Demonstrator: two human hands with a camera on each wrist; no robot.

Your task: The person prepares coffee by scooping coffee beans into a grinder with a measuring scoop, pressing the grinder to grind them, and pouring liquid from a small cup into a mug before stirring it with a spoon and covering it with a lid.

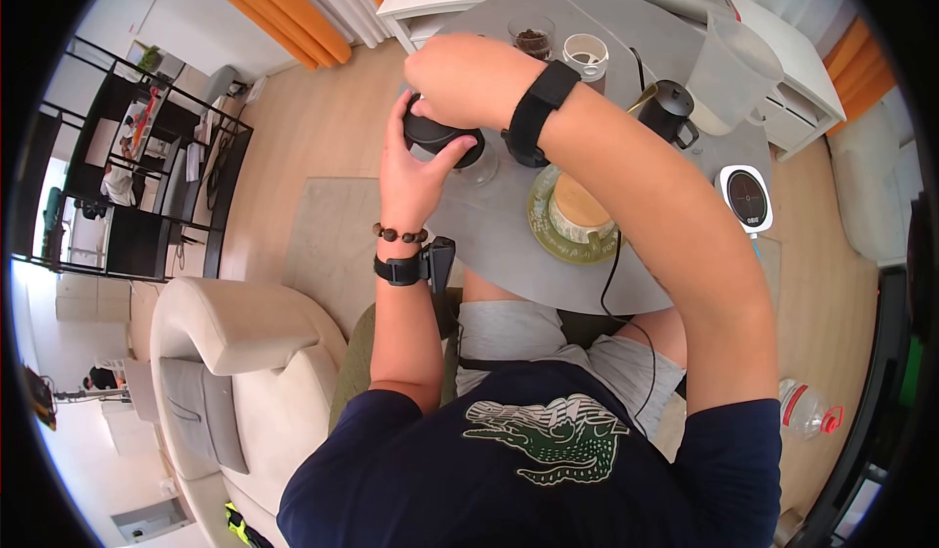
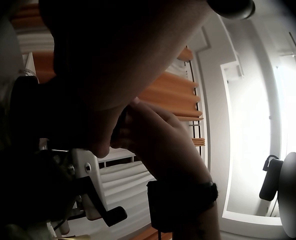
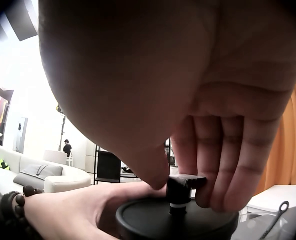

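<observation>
A black round-topped device (image 1: 445, 139) with a clear glass part (image 1: 481, 168) below is over the table's left side. My left hand (image 1: 416, 186) curls round its black body, thumb along the near side. Bent over it from above, my right hand (image 1: 450, 83) pinches at its top. In the right wrist view, the thumb and fingers of my right hand (image 3: 208, 110) hold a small black knob (image 3: 180, 192) above the flat black top (image 3: 148, 215), with my left hand (image 3: 83, 207) around the side. The left wrist view is dark, with my right hand (image 2: 160, 142) beyond my left hand (image 2: 118, 65).
On the grey table (image 1: 499, 264) are a glass with dark contents (image 1: 533, 41), a white cup (image 1: 586, 51), a black kettle (image 1: 669, 108), a clear pitcher (image 1: 732, 73), a scale (image 1: 746, 199) and a green plate (image 1: 558, 242) bearing a tan-topped container (image 1: 584, 199). A black cable (image 1: 612, 289) hangs over the edge.
</observation>
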